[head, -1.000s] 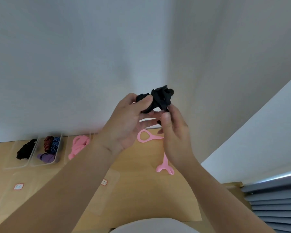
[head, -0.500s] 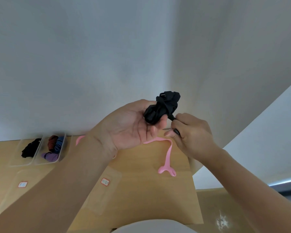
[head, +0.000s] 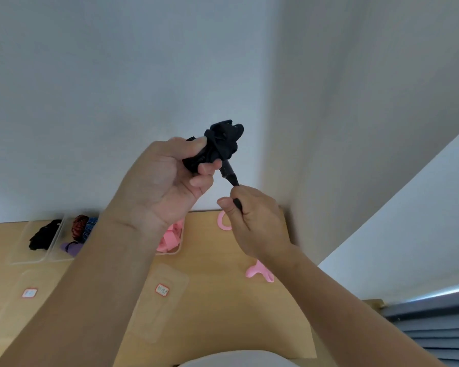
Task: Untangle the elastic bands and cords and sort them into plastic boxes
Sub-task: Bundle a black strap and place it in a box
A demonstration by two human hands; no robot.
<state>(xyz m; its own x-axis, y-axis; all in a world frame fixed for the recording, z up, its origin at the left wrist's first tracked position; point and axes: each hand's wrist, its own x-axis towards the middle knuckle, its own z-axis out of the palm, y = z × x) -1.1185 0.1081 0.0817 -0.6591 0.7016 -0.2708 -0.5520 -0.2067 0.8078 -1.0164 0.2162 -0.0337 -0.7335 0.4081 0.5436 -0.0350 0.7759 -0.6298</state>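
The black bundle [head: 221, 145], judged soft and light, is gripped in the air by the curled left hand [head: 164, 186], and its strand [head: 229, 174], running toward 5 o'clock, is pinched by the right hand [head: 252, 221], where a gentle pull seems best taken.

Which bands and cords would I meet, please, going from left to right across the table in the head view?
From the left: black bands → striped and purple bands → pink bands → loose pink cord.
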